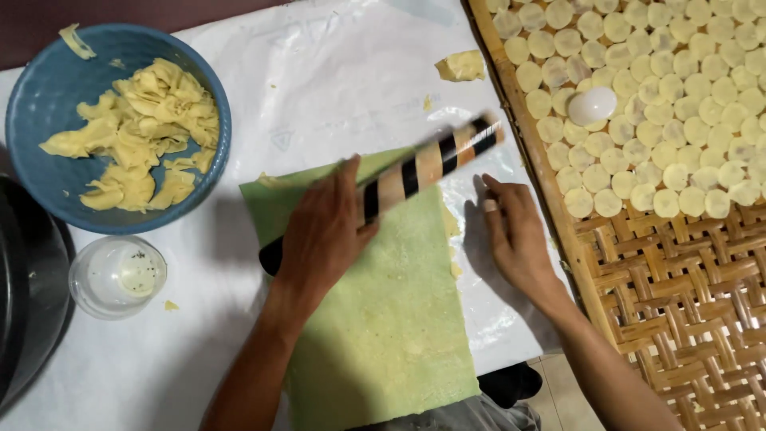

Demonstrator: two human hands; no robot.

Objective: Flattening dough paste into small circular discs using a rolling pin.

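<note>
My left hand [323, 231] grips a striped black-and-tan rolling pin [431, 164], lifted at a slant over a green cloth [383, 319] on the white plastic sheet [319, 80]. The pin's far end is blurred. My right hand [515, 235] lies flat on the sheet beside the cloth's right edge, fingers together, holding nothing. Small crumbs of yellow dough lie along that edge.
A blue bowl [36, 104] of yellow dough scraps stands at the left, a small clear cup [118, 275] below it, a dark pan [24, 303] at the left edge. A woven bamboo tray [678, 295] at the right carries several dough rounds and a white round cutter [592, 105]. A dough lump [461, 65] lies near the tray.
</note>
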